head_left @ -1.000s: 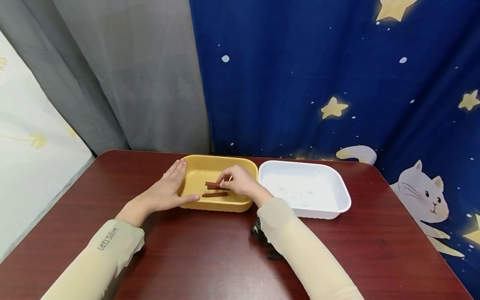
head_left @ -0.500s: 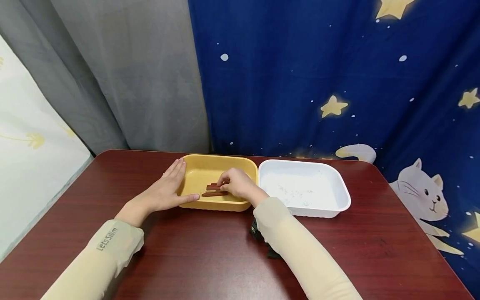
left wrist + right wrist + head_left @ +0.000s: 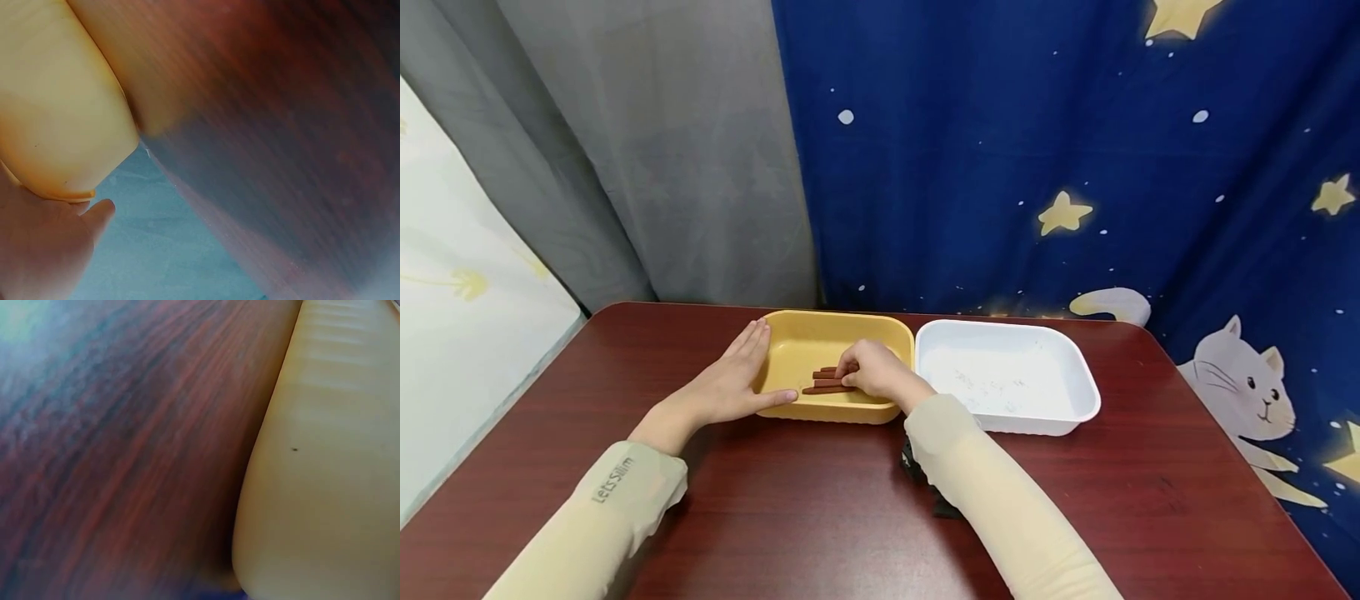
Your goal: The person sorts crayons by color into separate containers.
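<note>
A yellow tray (image 3: 820, 412) stands on the table, with several thin reddish-brown sticks (image 3: 827, 389) lying side by side in it. My left hand (image 3: 730, 379) rests on the tray's left end, fingers straight along the side and thumb over the front rim. In the left wrist view, part of that left hand (image 3: 44, 250) touches the tray's outer wall (image 3: 56, 106). Reaching in over the tray's right part, my right hand (image 3: 880, 371) pinches one brown stick by its right end with curled fingers. Those fingers hide the sticks' right ends. The right wrist view has only the tray's wall (image 3: 325, 462) and table.
A white tray (image 3: 1078, 417) with small whitish specks on its floor stands close against the yellow tray's right side. A black object (image 3: 946, 505) lies partly under the right sleeve. The dark red table (image 3: 790, 517) ends at the curtains (image 3: 925, 167) behind.
My right hand has moved slightly toward the tray's front, from the rear stick to one nearer the front. The left hand keeps its place on the tray.
</note>
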Demonstrator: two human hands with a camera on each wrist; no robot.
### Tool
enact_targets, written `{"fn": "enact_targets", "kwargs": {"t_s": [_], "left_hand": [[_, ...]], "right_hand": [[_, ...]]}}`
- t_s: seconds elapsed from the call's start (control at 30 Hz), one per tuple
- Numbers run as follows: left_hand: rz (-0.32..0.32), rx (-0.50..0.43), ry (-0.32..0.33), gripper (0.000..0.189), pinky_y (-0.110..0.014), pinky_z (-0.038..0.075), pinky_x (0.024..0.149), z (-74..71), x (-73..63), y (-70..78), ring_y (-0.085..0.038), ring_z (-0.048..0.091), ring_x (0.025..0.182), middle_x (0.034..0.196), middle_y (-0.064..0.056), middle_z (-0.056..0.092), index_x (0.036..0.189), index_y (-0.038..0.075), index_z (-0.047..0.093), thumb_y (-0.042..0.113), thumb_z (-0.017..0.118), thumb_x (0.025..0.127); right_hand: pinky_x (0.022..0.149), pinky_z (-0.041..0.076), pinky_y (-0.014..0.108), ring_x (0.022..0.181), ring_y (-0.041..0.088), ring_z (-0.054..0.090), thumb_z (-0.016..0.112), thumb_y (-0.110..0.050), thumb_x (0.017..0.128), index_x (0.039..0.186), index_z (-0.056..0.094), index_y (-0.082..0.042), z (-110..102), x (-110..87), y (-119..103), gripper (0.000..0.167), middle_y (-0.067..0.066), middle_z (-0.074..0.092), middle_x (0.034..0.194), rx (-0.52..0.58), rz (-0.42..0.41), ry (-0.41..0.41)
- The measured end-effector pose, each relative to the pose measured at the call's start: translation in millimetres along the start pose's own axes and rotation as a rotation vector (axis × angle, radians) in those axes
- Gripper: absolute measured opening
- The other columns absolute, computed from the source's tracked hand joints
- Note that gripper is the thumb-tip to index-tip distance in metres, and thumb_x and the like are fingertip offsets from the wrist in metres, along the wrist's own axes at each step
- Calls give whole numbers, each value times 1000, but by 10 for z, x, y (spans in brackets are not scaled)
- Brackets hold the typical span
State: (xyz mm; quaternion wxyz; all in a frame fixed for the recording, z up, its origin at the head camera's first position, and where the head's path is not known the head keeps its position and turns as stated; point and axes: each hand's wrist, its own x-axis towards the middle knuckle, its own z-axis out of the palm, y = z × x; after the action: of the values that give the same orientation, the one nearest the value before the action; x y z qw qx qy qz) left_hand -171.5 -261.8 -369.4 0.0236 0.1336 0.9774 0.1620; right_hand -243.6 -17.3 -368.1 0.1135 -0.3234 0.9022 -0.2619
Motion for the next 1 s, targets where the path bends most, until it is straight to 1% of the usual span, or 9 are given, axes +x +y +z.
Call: {"fn": "enact_targets", "kwargs": {"t_s": [0.13,0.33,0.4,0.47,0.57,0.63,0.77,0.93,1.0], "left_hand": [[2,-1,-2,119,-55,12,124,2,-7,10,-38,-2,155,167,-21,-3,156,-7,3,70,60,86],[13,-8,8,118,-56,11,124,-9,-11,13,-39,-1,155,166,-23,-2,156,-9,5,69,60,86],[12,-3,12,118,-55,11,124,0,-7,7,-38,-2,155,166,-22,-2,156,-8,5,69,61,86],[12,-2,16,119,-55,11,124,6,-7,-1,-37,-2,155,166,-22,-1,156,-8,5,69,61,85],[5,-5,10,119,-54,11,124,13,-12,-14,-36,-3,155,167,-21,-2,156,-8,5,69,62,85],[4,-14,6,120,-55,11,124,12,-13,-19,-36,-3,155,167,-21,-3,156,-8,4,69,62,85],[2,-12,10,120,-55,11,124,2,-10,-17,-35,-5,155,167,-20,-3,156,-7,4,70,62,84],[1,-11,17,120,-55,12,124,-8,-15,-7,-36,-2,155,167,-20,-2,156,-7,4,70,62,84],[2,-12,15,120,-55,12,124,-11,-17,-3,-37,-2,155,167,-21,-2,156,-7,4,70,62,84]], "right_hand": [[86,49,32,90,17,60,71,-8,90,91,77,-10,4,-2,0,7,4,73,96,-35,15,6],[87,49,32,91,18,60,69,-7,91,93,77,-10,-8,-16,-17,9,6,72,99,-63,11,17],[85,49,31,89,18,60,68,-8,92,94,77,-10,-8,-26,-25,10,5,72,97,-65,11,30],[82,49,30,86,16,59,68,-10,92,93,77,-10,-6,-35,-29,9,3,71,91,-69,4,48],[76,47,27,81,14,57,68,-14,93,93,77,-10,-4,-42,-32,10,0,68,86,-42,6,61],[75,46,27,80,14,56,68,-15,93,93,77,-10,-4,-34,-26,10,0,68,85,-14,9,66],[76,46,28,81,16,57,66,-16,95,96,77,-10,-24,-35,-36,12,2,71,90,42,10,88],[77,48,28,83,14,59,65,-20,95,97,77,-12,-34,-48,-46,14,1,72,92,37,-27,116],[80,49,28,85,14,60,65,-20,96,98,77,-12,-42,-63,-48,15,0,72,92,33,-39,120]]}}
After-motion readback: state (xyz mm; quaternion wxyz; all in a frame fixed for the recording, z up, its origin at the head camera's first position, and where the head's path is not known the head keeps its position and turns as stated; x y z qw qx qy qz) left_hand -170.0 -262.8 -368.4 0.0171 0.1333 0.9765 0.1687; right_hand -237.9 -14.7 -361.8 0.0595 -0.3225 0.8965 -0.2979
